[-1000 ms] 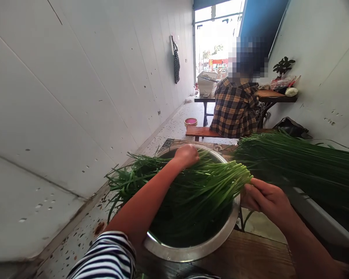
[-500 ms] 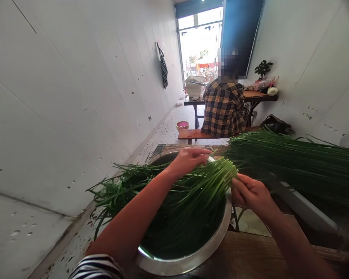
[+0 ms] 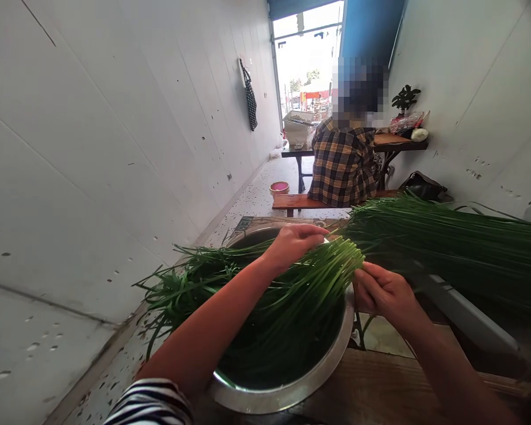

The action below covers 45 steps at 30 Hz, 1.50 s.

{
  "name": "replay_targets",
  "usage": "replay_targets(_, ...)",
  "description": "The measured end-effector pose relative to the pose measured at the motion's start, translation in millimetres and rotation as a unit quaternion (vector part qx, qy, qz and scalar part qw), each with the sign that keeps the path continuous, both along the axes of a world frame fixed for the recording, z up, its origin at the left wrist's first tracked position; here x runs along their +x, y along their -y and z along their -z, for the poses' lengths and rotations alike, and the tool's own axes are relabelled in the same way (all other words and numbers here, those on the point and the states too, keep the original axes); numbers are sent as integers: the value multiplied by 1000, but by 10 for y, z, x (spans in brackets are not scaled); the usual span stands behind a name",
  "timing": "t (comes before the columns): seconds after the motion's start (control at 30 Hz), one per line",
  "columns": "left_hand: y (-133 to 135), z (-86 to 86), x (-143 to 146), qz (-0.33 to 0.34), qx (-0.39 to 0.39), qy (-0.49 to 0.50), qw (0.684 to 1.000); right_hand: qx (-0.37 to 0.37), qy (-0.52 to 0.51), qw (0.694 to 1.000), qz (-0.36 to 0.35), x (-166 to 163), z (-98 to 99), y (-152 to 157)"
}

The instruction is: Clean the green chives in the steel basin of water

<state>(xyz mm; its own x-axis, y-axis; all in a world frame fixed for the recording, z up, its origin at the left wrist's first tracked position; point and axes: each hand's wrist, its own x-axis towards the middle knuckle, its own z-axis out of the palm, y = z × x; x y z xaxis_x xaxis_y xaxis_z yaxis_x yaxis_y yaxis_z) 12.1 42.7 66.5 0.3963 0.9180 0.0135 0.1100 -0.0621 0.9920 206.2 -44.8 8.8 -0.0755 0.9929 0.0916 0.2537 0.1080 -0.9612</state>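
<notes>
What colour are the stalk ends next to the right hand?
The stalk ends are pale yellowish green, seen in the head view.

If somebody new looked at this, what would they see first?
Probably the bright green bunch of long leaves lying across the big metal bowl, low in the middle, with the right hand pinching it at its paler end. Next comes the bigger, darker pile of leaves on the right. Farther back, a person in a checked shirt sits on a reddish bench.

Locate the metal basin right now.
Head view, lower centre: the metal basin sits beneath the bunch of green stalks, with the right hand by its right rim.
</notes>
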Motion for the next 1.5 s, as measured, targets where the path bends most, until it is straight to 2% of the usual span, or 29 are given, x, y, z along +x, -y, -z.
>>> replay_targets(0.37,-9,0,4,-4,3,2,1000,-17,-37,999,1,-23,2,15)
replay_targets(1.0,-14,10,2,-1,-9,19,1000,-14,-8,1000,5,-16,-41,34)
replay_targets(1.27,-13,6,-5,2,-10,26,1000,-15,-20,1000,4,5,31,10)
replay_targets(1.5,-25,50,-5,12,-3,19,1000,6,-1,1000,14,-15,7,13)
